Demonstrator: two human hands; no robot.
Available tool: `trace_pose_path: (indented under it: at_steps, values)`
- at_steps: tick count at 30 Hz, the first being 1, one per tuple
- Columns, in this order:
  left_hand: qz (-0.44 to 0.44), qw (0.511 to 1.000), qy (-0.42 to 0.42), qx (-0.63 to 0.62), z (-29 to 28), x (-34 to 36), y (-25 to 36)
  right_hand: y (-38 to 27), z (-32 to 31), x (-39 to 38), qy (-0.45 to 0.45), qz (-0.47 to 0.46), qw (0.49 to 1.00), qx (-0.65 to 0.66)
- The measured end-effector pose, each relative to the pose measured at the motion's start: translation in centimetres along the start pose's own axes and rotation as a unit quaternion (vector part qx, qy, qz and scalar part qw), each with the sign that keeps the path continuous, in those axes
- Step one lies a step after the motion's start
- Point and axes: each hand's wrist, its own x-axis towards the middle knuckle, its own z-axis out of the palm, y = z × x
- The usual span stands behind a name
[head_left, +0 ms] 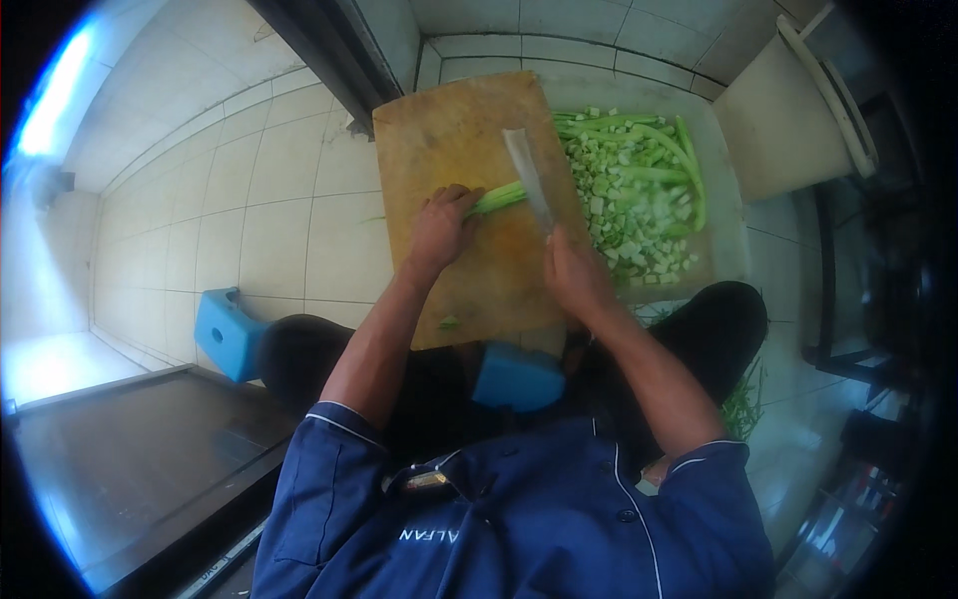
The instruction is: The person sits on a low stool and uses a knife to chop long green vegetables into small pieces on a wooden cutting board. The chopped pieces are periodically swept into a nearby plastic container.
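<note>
Your left grip [446, 225] is closed on green stalks [502, 197], which lie across the middle of the tan cutting board [439, 130]. Your right grip [577, 272] is closed on a knife [527, 175], its blade at the stalks' right end. Right of the board, a pale tray [732, 245] contains chopped pieces [624, 225] and longer stems [696, 180]. A blue stool [226, 334] stands left.

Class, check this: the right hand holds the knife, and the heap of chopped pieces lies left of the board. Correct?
The side is wrong: in the head view, the heap of chopped pieces lies right of the board. The right hand does hold the knife.
</note>
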Motion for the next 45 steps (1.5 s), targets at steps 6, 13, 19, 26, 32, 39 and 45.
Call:
trace_pose_path:
  at_steps: [6, 13, 19, 26, 32, 39, 45]
  values:
    - [0.005, 1.000, 0.003, -0.008, 0.0, -0.1, -0.2, 0.1, 1.8, 0.3, -0.020, 0.004, 1.000, -0.015]
    - [-0.006, 1.000, -0.020, -0.001, -0.2, -0.1, -0.5, -1.5, 0.8, 0.3, -0.064, 0.013, 0.998, -0.020]
    - [-0.032, 0.999, -0.011, -0.015, -0.5, 0.2, -0.2, -2.1, 0.9, 0.3, -0.093, 0.022, 0.995, -0.005]
    - [-0.066, 0.996, -0.019, -0.061, -0.3, -0.4, -0.3, -2.6, 2.6, 0.1, -0.082, -0.017, 0.995, -0.056]
    - [-0.077, 0.994, -0.018, -0.077, -0.9, -1.1, -0.9, -3.2, 3.1, 0.3, -0.122, -0.002, 0.992, -0.037]
    - [-0.085, 0.995, -0.045, 0.011, -3.9, -2.7, -1.8, -1.5, 3.3, 1.7, -0.064, 0.028, 0.997, -0.017]
    - [-0.099, 0.994, -0.042, -0.035, -3.5, -2.1, -2.3, 4.5, 0.9, 4.4, 0.057, 0.090, 0.994, -0.004]
